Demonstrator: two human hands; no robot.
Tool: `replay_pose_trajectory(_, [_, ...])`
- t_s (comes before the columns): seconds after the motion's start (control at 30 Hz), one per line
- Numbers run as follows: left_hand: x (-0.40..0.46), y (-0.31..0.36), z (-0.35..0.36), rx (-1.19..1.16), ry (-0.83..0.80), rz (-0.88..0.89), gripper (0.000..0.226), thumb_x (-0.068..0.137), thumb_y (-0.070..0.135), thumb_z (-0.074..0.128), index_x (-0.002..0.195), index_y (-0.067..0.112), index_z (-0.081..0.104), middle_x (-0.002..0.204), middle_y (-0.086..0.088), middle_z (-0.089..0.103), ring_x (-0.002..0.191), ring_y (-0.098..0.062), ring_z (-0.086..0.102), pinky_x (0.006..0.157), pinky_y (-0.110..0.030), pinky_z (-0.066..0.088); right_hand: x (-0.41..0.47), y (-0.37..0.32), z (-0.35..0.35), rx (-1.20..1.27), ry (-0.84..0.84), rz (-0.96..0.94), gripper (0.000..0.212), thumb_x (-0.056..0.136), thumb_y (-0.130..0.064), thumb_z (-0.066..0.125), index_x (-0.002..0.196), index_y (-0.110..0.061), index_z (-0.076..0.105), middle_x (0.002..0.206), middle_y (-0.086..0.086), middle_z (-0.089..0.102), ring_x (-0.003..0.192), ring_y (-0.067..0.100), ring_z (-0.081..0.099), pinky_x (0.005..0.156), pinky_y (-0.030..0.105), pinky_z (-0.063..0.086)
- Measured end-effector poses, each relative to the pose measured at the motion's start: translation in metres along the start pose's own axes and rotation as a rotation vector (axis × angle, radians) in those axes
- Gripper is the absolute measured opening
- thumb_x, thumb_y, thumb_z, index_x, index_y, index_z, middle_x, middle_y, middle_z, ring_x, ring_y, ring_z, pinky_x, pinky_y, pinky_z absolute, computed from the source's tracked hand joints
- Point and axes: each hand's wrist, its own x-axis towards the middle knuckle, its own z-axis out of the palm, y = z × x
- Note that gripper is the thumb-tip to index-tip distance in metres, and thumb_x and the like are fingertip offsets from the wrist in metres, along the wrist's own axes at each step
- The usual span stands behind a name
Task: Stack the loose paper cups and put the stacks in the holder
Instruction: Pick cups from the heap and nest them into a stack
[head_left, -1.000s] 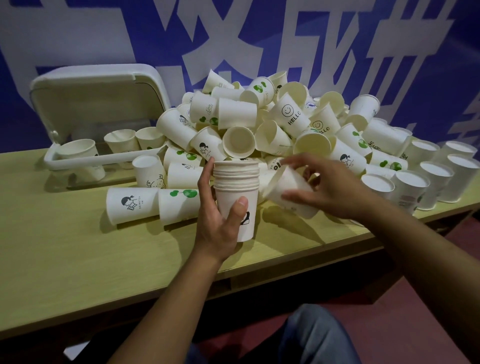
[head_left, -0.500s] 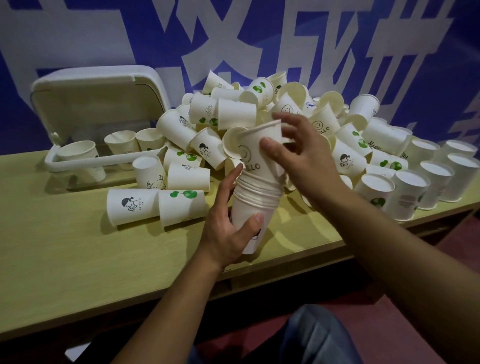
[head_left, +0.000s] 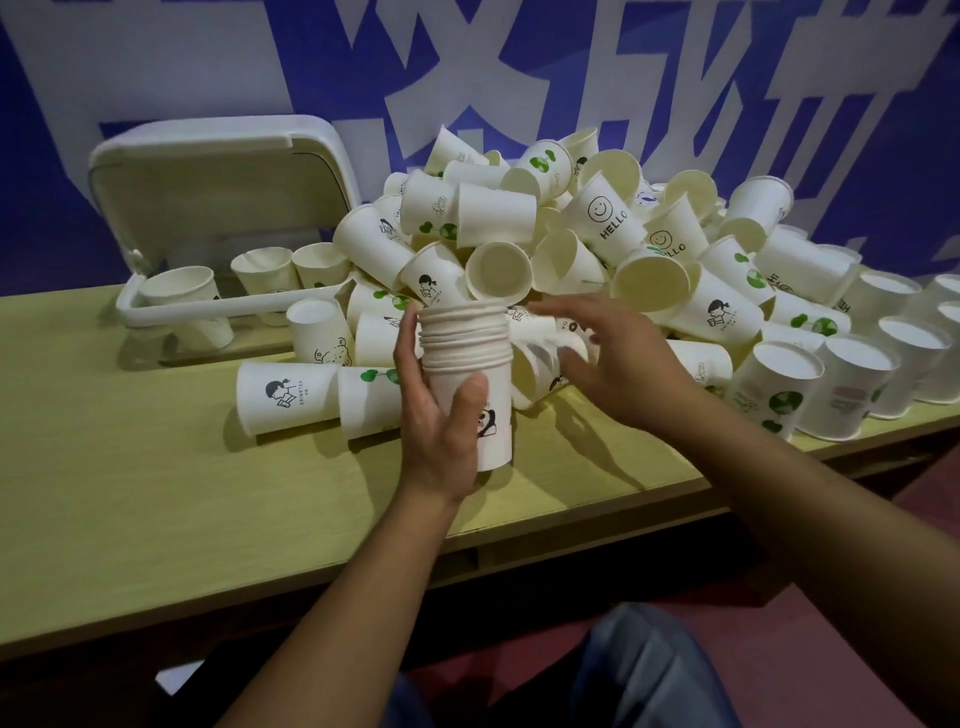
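A big heap of loose paper cups (head_left: 597, 249) covers the far right of my desk (head_left: 130, 493), so most stacking is left. The white holder (head_left: 171, 306) at back left has a few cups inside. My left hand (head_left: 441, 415) grips a nested stack (head_left: 465, 384) upright; my right hand (head_left: 618, 358) reaches, fingers spread, holding nothing.

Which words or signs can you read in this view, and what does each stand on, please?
"HELLO", under a smiley: cup high in the pile.
"HELLO", partly hidden: cup right of it.
"DRINKTEA": lying cup at left; its smaller print is unreadable.
Large white characters: blue wall banner, cropped, unreadable.
Other cups' print: too blurred.
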Motion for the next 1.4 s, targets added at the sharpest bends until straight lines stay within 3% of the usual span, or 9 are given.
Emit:
replay_pose_trajectory(0.1, [-0.001, 0.002, 0.001, -0.012, 0.036, -0.029, 0.077, 0.078, 0.051, 0.061, 0.146, 0.045, 0.026, 0.141, 0.000, 0.055, 0.116, -0.014, 0.064, 0.091, -0.034, 0.055, -0.001, 0.007, 0.006, -0.262, -0.142, -0.103, 0.047, 0.092, -0.028, 0.064, 0.137, -0.036, 0.055, 0.143, -0.010, 0.054, 0.140, 0.017, 0.040, 0.110, 0.044, 0.039])
replay_pose_trajectory(0.2, [0.000, 0.002, 0.003, -0.003, 0.066, -0.061, 0.066, 0.079, 0.060, 0.058, 0.138, 0.053, 0.030, 0.137, 0.010, 0.056, 0.112, -0.001, 0.064, 0.085, -0.020, 0.053, -0.001, 0.008, 0.011, -0.324, -0.240, -0.124, 0.059, 0.090, -0.031, 0.068, 0.144, -0.035, 0.046, 0.146, -0.007, 0.050, 0.141, 0.019, 0.039, 0.113, 0.043, 0.027])
replay_pose_trajectory(0.37, [-0.001, 0.005, 0.002, 0.004, 0.102, -0.074, 0.059, 0.080, 0.063, 0.055, 0.134, 0.058, 0.031, 0.128, 0.022, 0.058, 0.110, -0.003, 0.065, 0.086, -0.026, 0.055, 0.003, 0.003, 0.010, -0.346, -0.266, -0.114, 0.066, 0.081, -0.050, 0.073, 0.141, -0.044, 0.045, 0.126, -0.004, 0.048, 0.112, 0.019, 0.044, 0.097, 0.041, 0.041])
replay_pose_trajectory(0.57, [-0.001, 0.010, 0.003, 0.007, 0.109, -0.082, 0.053, 0.085, 0.056, 0.059, 0.132, 0.056, 0.034, 0.120, 0.013, 0.064, 0.104, -0.009, 0.068, 0.084, -0.033, 0.058, 0.003, 0.006, 0.006, -0.168, -0.318, -0.018, 0.064, 0.082, -0.046, 0.074, 0.140, -0.037, 0.048, 0.130, -0.001, 0.048, 0.115, 0.018, 0.051, 0.097, 0.038, 0.046])
replay_pose_trajectory(0.67, [-0.002, 0.010, -0.001, 0.015, 0.093, -0.061, 0.059, 0.079, 0.058, 0.059, 0.134, 0.049, 0.037, 0.116, 0.004, 0.066, 0.099, -0.007, 0.068, 0.083, -0.031, 0.057, 0.004, 0.006, -0.002, -0.078, -0.144, 0.023, 0.063, 0.079, -0.045, 0.077, 0.136, -0.035, 0.053, 0.128, -0.001, 0.055, 0.099, 0.009, 0.055, 0.086, 0.034, 0.052])
replay_pose_trajectory(0.8, [-0.009, 0.012, -0.018, 0.074, -0.050, -0.017, 0.060, 0.077, 0.051, 0.061, 0.132, 0.042, 0.041, 0.106, 0.000, 0.069, 0.088, -0.007, 0.069, 0.070, -0.026, 0.054, 0.012, -0.006, -0.019, 0.314, 0.166, 0.150, 0.058, 0.082, -0.037, 0.078, 0.134, -0.030, 0.054, 0.120, -0.002, 0.057, 0.095, 0.010, 0.062, 0.074, 0.034, 0.060])
replay_pose_trajectory(1.0, [-0.010, 0.025, -0.031, 0.228, -0.260, 0.006, 0.064, 0.078, 0.056, 0.062, 0.137, 0.059, 0.038, 0.133, 0.002, 0.062, 0.121, -0.018, 0.061, 0.095, -0.037, 0.054, 0.017, -0.064, -0.019, 0.613, 0.270, 0.122, 0.054, 0.087, -0.042, 0.071, 0.135, -0.031, 0.047, 0.116, -0.014, 0.056, 0.100, 0.009, 0.065, 0.071, 0.031, 0.062])
replay_pose_trajectory(1.27, [-0.009, 0.038, -0.058, 0.234, -0.042, -0.005, 0.082, 0.079, 0.055, 0.065, 0.151, 0.050, 0.026, 0.144, 0.000, 0.057, 0.125, -0.013, 0.061, 0.102, -0.050, 0.052, -0.001, -0.101, 0.044, 0.688, 0.228, 0.064, 0.046, 0.089, -0.035, 0.071, 0.131, -0.027, 0.056, 0.115, -0.013, 0.059, 0.103, 0.003, 0.060, 0.080, 0.022, 0.055])
replay_pose_trajectory(1.4, [-0.008, 0.048, -0.083, 0.220, 0.093, 0.044, 0.072, 0.080, 0.052, 0.063, 0.144, 0.050, 0.031, 0.144, -0.008, 0.055, 0.121, -0.014, 0.063, 0.091, -0.030, 0.056, -0.007, -0.108, 0.070, 0.672, 0.156, 0.015, 0.028, 0.092, -0.032, 0.068, 0.120, -0.035, 0.067, 0.118, -0.008, 0.060, 0.103, 0.006, 0.059, 0.079, 0.022, 0.052])
